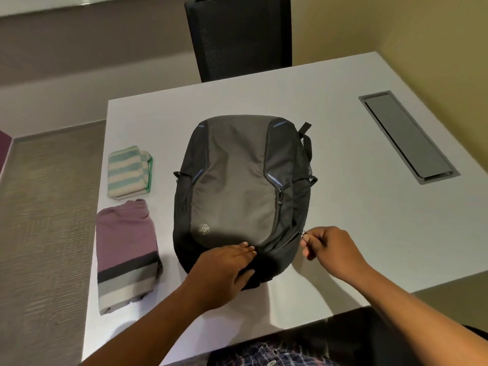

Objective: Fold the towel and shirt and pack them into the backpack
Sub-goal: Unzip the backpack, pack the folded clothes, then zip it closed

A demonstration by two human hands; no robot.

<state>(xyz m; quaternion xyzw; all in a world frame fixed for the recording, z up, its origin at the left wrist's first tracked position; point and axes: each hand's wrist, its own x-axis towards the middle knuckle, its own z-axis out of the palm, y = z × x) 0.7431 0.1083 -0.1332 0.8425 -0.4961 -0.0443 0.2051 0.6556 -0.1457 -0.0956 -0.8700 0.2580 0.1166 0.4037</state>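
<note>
A: Where is the backpack (237,186)?

B: It lies flat in the middle of the white table (343,233), front face up, its top end toward six o'clock, nearest the person.

A: And the hands?

B: The left hand (224,273) presses flat on the bag's near end, fingers spread over the dark fabric. At the bag's four o'clock edge, the right hand (330,249) pinches a small zipper pull (304,233) between thumb and fingers.

A: The clothes?

B: Both folded, at the bag's nine o'clock side, apart from it. The striped towel (128,173) lies farther away; the purple shirt (126,252) lies nearer, just beside the towel.

A: Anything else?

B: A dark chair (237,35) at twelve o'clock, a grey cable hatch (406,138) at two.
</note>
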